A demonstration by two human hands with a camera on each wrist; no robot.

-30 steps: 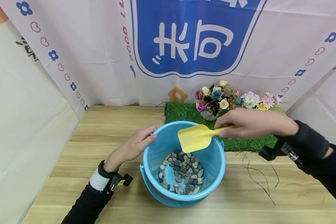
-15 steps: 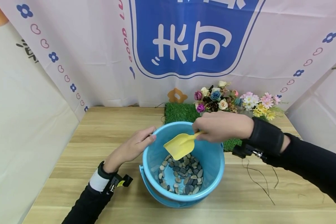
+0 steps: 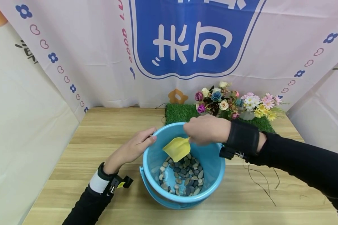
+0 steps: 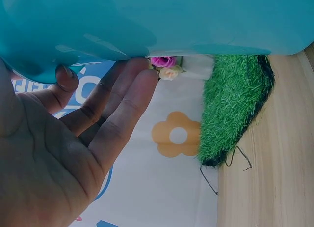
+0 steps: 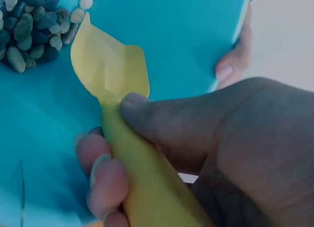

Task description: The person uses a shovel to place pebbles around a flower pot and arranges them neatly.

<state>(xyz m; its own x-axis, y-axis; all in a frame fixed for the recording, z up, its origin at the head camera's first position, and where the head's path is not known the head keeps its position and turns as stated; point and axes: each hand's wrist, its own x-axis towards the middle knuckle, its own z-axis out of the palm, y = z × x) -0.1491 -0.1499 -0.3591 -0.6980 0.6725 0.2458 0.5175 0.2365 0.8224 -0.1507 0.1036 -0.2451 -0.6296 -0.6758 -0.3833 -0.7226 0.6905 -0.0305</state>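
Observation:
A blue plastic bucket (image 3: 212,164) stands on the wooden table with grey and tan pebbles (image 3: 185,173) spread over its bottom. My left hand (image 3: 133,146) holds the bucket's left rim, thumb over the edge; in the left wrist view its fingers (image 4: 122,114) lie along the outer wall. With my right hand (image 3: 207,129) I grip the handle of a small yellow toy shovel (image 3: 177,150). Its blade is inside the bucket, above the pebbles and tilted down to the left. The right wrist view shows my thumb pressed along the handle (image 5: 142,168) and a bare blade.
Behind the bucket lies a strip of artificial grass (image 3: 180,113) bearing artificial roses (image 3: 216,96) and daisies (image 3: 253,102). The bucket's blue carry handle (image 3: 146,182) hangs at its left side. Thin dark strands (image 3: 259,184) lie on the table (image 3: 107,125) to the right.
My right hand has moved left and slightly down with the shovel, bringing the blade farther into the bucket. My left hand has stayed on the rim.

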